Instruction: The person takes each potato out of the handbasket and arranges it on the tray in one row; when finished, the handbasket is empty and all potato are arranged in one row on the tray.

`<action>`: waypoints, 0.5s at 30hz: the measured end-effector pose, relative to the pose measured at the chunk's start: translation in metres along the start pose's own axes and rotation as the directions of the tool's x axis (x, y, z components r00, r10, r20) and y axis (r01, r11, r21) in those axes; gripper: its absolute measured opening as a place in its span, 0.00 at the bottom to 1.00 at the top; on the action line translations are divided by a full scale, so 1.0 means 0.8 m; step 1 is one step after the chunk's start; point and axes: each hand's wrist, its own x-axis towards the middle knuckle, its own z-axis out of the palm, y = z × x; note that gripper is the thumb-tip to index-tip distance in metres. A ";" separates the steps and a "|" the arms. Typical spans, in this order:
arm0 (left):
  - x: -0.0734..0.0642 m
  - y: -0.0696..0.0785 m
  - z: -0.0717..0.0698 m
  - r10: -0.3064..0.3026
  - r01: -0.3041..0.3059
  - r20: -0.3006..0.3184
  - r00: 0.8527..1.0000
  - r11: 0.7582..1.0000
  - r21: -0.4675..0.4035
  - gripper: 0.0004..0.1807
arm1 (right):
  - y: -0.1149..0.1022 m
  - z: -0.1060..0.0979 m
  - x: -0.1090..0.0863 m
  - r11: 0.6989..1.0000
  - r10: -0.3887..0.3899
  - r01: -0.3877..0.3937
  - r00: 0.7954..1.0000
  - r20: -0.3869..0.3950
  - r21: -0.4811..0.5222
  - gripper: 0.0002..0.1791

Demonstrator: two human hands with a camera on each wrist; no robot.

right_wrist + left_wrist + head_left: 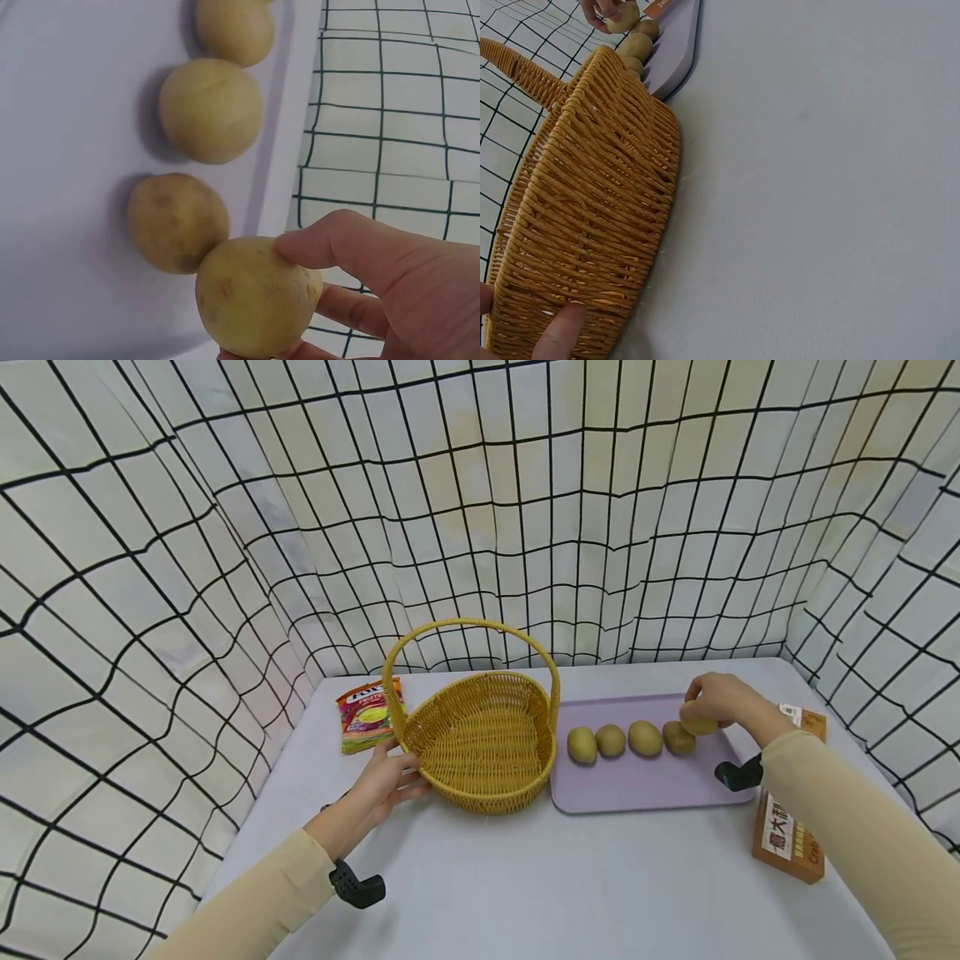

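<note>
In the head view my right hand (723, 700) holds a potato (701, 725) over the right part of a lilac tray (637, 789). The right wrist view shows thumb and fingers around that potato (255, 298), its side against a browner potato (178, 223). Several potatoes (645, 738) lie in a row on the tray. My left hand (386, 783) grips the left side of a yellow woven basket (487, 752), which has a tall handle. One fingertip (564, 330) presses the basket's outer wall in the left wrist view. Nothing lies inside the basket.
A bright candy bag (367, 716) lies behind my left hand. An orange-brown box (787, 839) sits at the right under my forearm, and another box (810, 722) is behind it. Black netting over white sheeting borders the white table (510, 877) at the back and sides.
</note>
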 end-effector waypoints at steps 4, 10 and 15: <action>0.001 0.000 0.000 -0.005 0.005 -0.002 1.000 1.000 0.000 0.46 | 0.019 0.004 0.001 1.000 0.020 -0.020 0.999 -0.034 -0.012 0.25; 0.000 0.000 0.000 -0.008 0.008 0.000 1.000 1.000 0.000 0.46 | 0.047 0.010 0.004 0.994 0.054 -0.055 0.998 0.013 0.090 0.25; 0.000 -0.001 0.000 -0.007 0.007 0.012 1.000 1.000 -0.004 0.46 | 0.058 0.019 0.008 0.978 0.069 -0.086 0.993 0.097 0.190 0.26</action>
